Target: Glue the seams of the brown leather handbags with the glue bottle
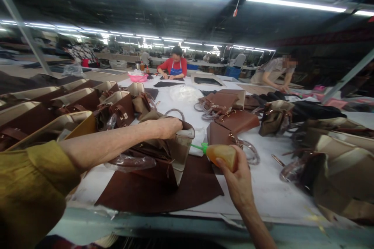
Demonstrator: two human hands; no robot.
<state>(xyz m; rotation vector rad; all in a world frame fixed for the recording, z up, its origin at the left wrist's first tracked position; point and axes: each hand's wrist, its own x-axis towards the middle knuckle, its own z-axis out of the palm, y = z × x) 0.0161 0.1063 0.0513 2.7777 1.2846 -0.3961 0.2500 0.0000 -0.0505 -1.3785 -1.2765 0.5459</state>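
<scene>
Amber bottle (220,155) in the right hand (238,175): the thumb presses its near side, while the other fingers, closed round it, are mostly hidden behind. Its green nozzle (202,147) points at the pale side of a brown bag (181,157); whether the tip touches is hard to tell. The left hand (169,127) bends over the bag's top, its fingertips out of sight, so I cannot tell how tightly it grips. The left forearm covers part of the bag, which stands on a sheet of brown leather (163,198) at the table's near edge. Rows of bags (22,118) crowd the left, cut off by the picture's edge; a blurred bag (344,171) fills the right. Beyond, a person in red (178,66) sits across the table (277,202).
</scene>
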